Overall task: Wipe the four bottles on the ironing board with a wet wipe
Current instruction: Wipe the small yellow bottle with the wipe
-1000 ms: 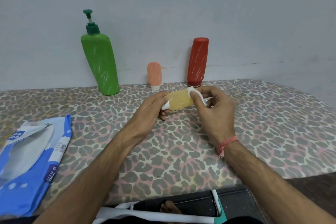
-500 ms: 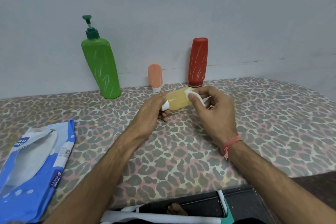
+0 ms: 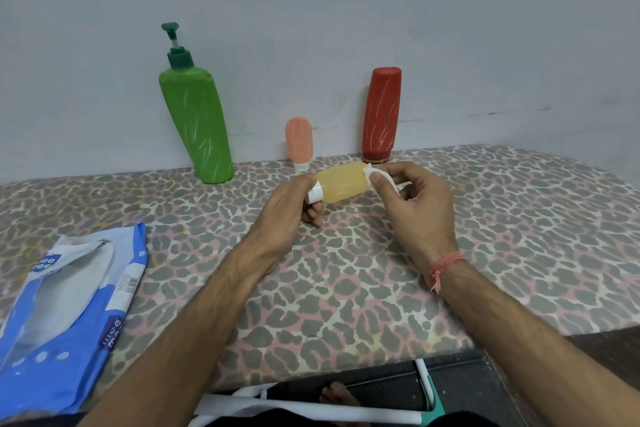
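Observation:
A small yellow bottle (image 3: 341, 183) with a white cap lies sideways in the air over the ironing board (image 3: 519, 218). My left hand (image 3: 289, 210) grips it at the cap end. My right hand (image 3: 414, 206) pinches a white wet wipe (image 3: 377, 174) against the bottle's far end. Against the wall stand a tall green pump bottle (image 3: 197, 125), a small pink bottle (image 3: 299, 142) standing on its cap and a red bottle (image 3: 381, 114), also cap down.
A blue and white wet wipe pack (image 3: 65, 315) lies open at the board's left front edge. The board's white frame (image 3: 311, 412) and a bare foot (image 3: 336, 395) show below the front edge. A plain wall rises right behind the bottles.
Both hands keep hold of the yellow bottle and wipe; the wipe has slid slightly toward the bottle's far end. The camera has tilted a little.

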